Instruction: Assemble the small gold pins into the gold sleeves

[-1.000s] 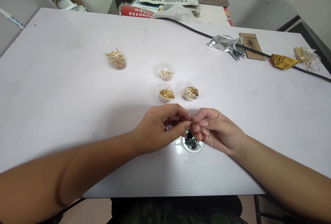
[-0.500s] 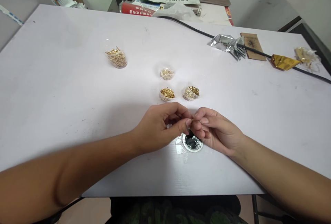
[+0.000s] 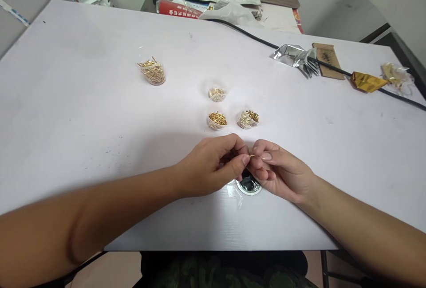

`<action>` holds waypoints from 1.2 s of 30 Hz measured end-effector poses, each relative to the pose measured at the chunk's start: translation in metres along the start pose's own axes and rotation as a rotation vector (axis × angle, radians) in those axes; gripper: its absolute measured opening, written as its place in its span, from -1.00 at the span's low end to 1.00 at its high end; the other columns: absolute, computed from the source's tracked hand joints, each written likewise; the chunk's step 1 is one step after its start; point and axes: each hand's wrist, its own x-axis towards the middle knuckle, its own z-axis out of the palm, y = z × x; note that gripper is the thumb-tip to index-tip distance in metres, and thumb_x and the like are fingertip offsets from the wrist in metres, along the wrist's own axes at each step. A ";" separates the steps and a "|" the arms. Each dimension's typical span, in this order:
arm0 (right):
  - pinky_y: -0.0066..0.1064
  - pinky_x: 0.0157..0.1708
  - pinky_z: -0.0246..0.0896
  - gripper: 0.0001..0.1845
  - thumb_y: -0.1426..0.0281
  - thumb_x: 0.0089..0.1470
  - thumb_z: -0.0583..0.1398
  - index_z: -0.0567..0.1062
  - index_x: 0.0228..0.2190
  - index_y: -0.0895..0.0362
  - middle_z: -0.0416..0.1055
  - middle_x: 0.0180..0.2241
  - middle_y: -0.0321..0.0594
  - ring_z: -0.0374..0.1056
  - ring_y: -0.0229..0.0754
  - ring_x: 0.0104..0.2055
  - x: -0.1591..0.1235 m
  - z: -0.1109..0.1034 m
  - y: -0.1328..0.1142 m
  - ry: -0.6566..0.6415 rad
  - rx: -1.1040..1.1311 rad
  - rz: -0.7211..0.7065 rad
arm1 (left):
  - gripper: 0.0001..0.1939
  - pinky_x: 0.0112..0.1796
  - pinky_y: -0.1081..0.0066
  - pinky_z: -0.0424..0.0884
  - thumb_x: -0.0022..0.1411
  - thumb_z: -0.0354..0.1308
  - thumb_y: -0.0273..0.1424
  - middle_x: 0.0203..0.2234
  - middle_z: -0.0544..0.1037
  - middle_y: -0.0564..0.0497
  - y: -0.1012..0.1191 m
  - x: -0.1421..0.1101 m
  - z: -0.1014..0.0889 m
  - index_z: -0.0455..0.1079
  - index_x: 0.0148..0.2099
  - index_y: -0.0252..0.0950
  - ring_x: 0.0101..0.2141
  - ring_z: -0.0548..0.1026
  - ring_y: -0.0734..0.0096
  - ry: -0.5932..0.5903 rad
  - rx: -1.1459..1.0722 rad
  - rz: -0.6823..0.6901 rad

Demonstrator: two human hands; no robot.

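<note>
A thin gold-coloured metal pin [image 3: 252,155] bridges my two hands at fingertip height. My left hand [image 3: 221,163] is closed, thumb and forefinger pinching the pin's left end. From the other side, my right hand [image 3: 278,166] pinches it too, its fingers curled beneath. Fingertips hide most of the pin. Partly covered below the hands is a round dish [image 3: 249,184] with a dark shiny inside and pale rim. Just beyond them stand three small clear cups of gold pins: a near-left cup [image 3: 217,120], a near-right cup [image 3: 248,120] and a far cup [image 3: 217,94].
A larger clear container [image 3: 153,72] of longer gold pins lies farther left on the white table [image 3: 83,88]. A black cable [image 3: 246,36] crosses the back right, with silver foil [image 3: 293,55], cardboard [image 3: 329,59] and a gold wrapper [image 3: 368,82] along it.
The pinch on the pin persists, and slightly more gold shows between the fingertips now. Both hands have shifted only slightly. The whole view has drifted a little; the cups stay put.
</note>
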 end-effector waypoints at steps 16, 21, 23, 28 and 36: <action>-0.72 -0.45 0.39 -0.94 0.50 -0.07 0.35 0.60 -0.45 0.14 0.49 -0.55 -0.35 0.41 -0.46 -0.57 -0.001 0.004 0.000 -0.038 0.005 -0.014 | -0.78 -0.46 0.53 0.36 0.35 -0.03 -0.34 -0.51 0.50 -0.02 0.000 0.003 -0.004 0.29 -0.30 -0.37 -0.49 0.44 0.54 -0.115 -0.131 0.033; -0.70 -0.43 0.39 -0.96 0.51 -0.04 0.33 0.59 -0.43 0.17 0.49 -0.54 -0.35 0.41 -0.46 -0.56 -0.001 0.001 0.001 -0.070 0.031 -0.013 | -0.75 -0.45 0.51 0.38 0.35 -0.03 -0.31 -0.54 0.48 -0.02 0.000 0.002 -0.005 0.30 -0.30 -0.38 -0.50 0.43 0.51 -0.127 -0.152 -0.015; -0.71 -0.42 0.39 -0.95 0.51 -0.03 0.32 0.59 -0.42 0.17 0.50 -0.53 -0.35 0.41 -0.46 -0.55 0.000 0.001 0.001 -0.075 0.036 -0.014 | -0.78 -0.44 0.51 0.38 0.35 -0.03 -0.34 -0.52 0.48 -0.02 0.000 0.002 -0.005 0.29 -0.30 -0.38 -0.47 0.44 0.51 -0.122 -0.155 -0.006; -0.74 -0.43 0.38 -0.94 0.52 0.00 0.31 0.59 -0.40 0.18 0.51 -0.51 -0.34 0.44 -0.45 -0.52 0.001 -0.001 0.004 -0.123 0.051 -0.011 | -0.84 -0.42 0.55 0.39 0.33 -0.02 -0.42 -0.47 0.47 -0.01 -0.002 0.003 -0.005 0.25 -0.31 -0.38 -0.45 0.45 0.55 -0.126 -0.205 0.033; -0.75 -0.46 0.36 -0.94 0.52 0.01 0.31 0.59 -0.39 0.17 0.51 -0.50 -0.34 0.44 -0.45 -0.52 -0.001 -0.001 0.006 -0.119 0.066 -0.018 | -0.86 -0.38 0.63 0.42 0.31 -0.01 -0.49 -0.49 0.43 0.04 -0.001 0.005 -0.004 0.25 -0.35 -0.40 -0.44 0.42 0.63 -0.134 -0.263 0.085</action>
